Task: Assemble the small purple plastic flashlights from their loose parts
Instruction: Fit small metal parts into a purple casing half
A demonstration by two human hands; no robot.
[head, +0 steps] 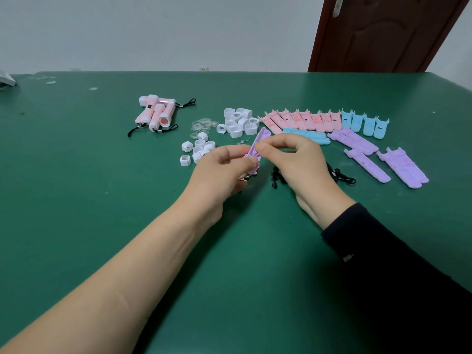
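Two hands work together: our left hand [224, 164] pinches the purple shell [256, 146] steady above the table [102, 175], so our right hand [293, 159] pinches something tiny into it. Beside the shell wait white caps [237, 121].

Purple shell half [258, 146]; green table [102, 200]; white caps [237, 121].

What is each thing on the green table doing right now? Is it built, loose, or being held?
Purple plastic flashlight half-shell: held up off the table.
Left hand: gripping that shell.
Right hand: pinching at the shell's top.
Pink flashlights: assembled, piled together.
White plastic caps: loose heap.
Purple shells on table: loose, unassembled.
Brown door: closed.
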